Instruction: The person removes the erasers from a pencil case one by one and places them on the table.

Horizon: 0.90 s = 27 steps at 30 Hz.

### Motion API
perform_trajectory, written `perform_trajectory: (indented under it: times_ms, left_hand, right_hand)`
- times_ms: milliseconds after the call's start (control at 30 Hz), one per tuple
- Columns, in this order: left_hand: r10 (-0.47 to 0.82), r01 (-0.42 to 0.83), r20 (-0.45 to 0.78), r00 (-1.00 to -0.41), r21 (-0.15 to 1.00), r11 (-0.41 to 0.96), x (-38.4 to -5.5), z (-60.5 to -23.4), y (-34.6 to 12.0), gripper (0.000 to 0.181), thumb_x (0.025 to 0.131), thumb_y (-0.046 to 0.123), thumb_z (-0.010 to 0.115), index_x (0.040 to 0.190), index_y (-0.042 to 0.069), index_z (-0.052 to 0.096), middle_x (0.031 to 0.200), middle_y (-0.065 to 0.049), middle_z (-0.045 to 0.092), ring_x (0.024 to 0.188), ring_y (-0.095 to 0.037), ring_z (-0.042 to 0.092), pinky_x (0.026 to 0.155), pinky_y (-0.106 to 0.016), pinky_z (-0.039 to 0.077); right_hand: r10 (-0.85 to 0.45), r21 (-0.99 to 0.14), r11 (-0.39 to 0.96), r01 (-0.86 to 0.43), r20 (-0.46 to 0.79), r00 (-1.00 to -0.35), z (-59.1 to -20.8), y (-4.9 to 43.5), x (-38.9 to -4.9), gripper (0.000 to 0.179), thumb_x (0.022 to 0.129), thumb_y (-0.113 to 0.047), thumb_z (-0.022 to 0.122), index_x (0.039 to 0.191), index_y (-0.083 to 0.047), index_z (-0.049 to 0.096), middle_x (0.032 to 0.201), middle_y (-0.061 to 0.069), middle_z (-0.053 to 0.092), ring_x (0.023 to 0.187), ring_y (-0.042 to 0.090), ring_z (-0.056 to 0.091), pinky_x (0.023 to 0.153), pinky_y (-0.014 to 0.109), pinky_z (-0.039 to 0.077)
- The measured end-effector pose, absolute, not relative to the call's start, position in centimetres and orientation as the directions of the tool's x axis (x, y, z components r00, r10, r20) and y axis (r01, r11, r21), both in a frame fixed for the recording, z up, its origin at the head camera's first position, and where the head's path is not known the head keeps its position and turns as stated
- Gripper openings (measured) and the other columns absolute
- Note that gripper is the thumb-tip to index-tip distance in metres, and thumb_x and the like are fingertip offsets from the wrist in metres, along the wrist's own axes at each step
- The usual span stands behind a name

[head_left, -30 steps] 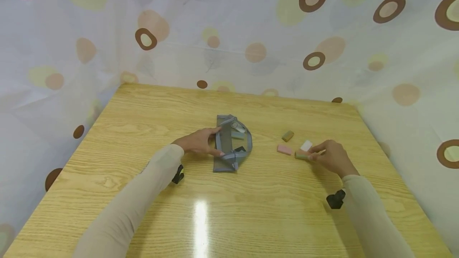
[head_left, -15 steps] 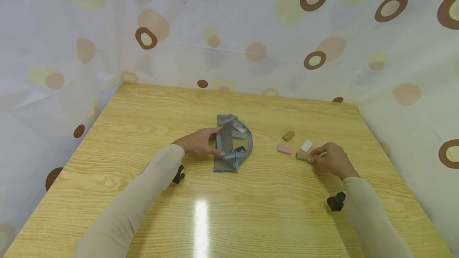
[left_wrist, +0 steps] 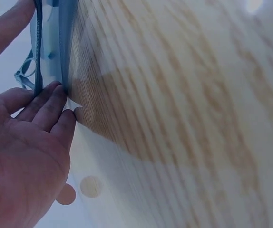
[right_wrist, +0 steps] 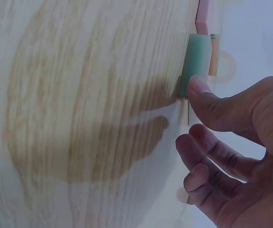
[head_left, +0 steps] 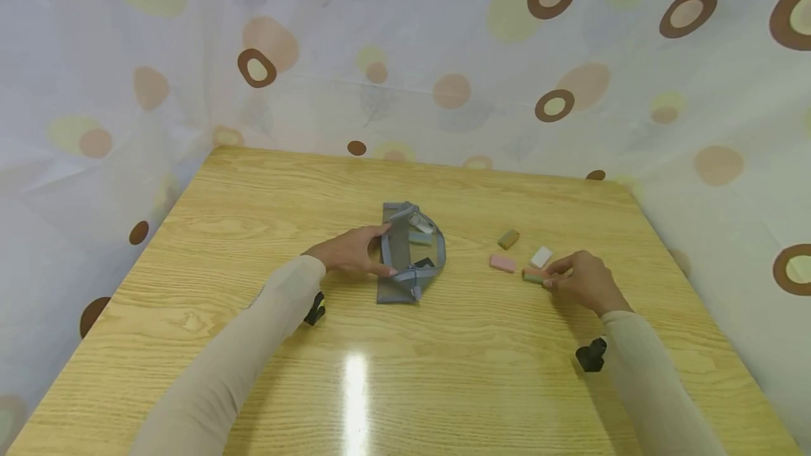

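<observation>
A grey mesh pencil case [head_left: 398, 293] lies unzipped on the table, and several small items, one of them pale blue-green [head_left: 420, 238], show through its opening. My left hand [head_left: 352, 250] holds the case's near-left rim, thumb and fingers spread along it; the left wrist view has the fingers against the zipper edge. Off to the right, my right hand [head_left: 586, 283] pinches a green and orange eraser [head_left: 534, 275] at its right end, low at the tabletop. Its green face [right_wrist: 196, 59] fills the right wrist view's upper part, with the thumb on it.
Close to the right hand lie a pink eraser [head_left: 503, 263], a white eraser [head_left: 541, 257] and a brownish block [head_left: 508, 238]. The wooden table [head_left: 456, 371] meets a circle-patterned sheet [head_left: 405, 55] at the back and sides.
The green and orange eraser has tilted slightly in my right hand's fingers, so more of its orange side shows. My left hand and the pencil case have stayed put.
</observation>
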State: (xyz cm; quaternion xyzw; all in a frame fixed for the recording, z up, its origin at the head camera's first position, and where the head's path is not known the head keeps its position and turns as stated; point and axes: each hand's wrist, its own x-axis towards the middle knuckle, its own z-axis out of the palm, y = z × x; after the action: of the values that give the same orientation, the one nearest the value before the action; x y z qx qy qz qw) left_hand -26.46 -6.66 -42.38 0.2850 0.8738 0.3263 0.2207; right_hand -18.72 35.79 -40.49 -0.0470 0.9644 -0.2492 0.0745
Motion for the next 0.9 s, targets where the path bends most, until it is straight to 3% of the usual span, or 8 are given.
perform_trajectory:
  times_ms: [200,433,900]
  left_hand:
    - [0.635,0.357,-0.208,-0.744,0.679,0.642,-26.4,-42.4,-6.7,0.101,0.079,0.047,0.073,0.153,0.011,0.013,0.156,-0.009,0.019,0.143,-0.026,0.016,0.114,-0.043,0.022]
    - [0.642,0.370,-0.202,-0.739,0.675,0.638,-26.6,-42.4,-6.6,0.102,0.079,0.048,0.073,0.152,0.010,0.013,0.156,-0.009,0.018,0.143,-0.026,0.016,0.114,-0.042,0.021]
    - [0.631,0.352,-0.212,-0.746,0.679,0.644,-26.6,-42.4,-6.6,0.103,0.078,0.047,0.075,0.152,0.011,0.014,0.156,-0.008,0.018,0.143,-0.025,0.017,0.114,-0.041,0.022]
  right_hand:
    - [-0.142,-0.467,0.881,-0.077,-0.104,-0.984,-40.0,35.6,-18.9,0.031,0.085,-0.017,0.072,0.109,0.002,0.069,0.119,0.027,0.059,0.101,0.044,0.058,0.077,0.055,0.050]
    - [-0.150,-0.460,0.881,-0.110,-0.050,-0.987,-38.2,34.3,-19.9,0.033,0.086,-0.017,0.070,0.113,0.002,0.067,0.120,0.026,0.059,0.091,0.037,0.063,0.075,0.050,0.053]
    - [-0.185,-0.502,0.848,-0.170,0.021,-0.983,-36.7,26.4,-24.2,0.031,0.086,-0.017,0.071,0.113,-0.001,0.068,0.121,0.020,0.061,0.096,0.034,0.063,0.079,0.048,0.053]
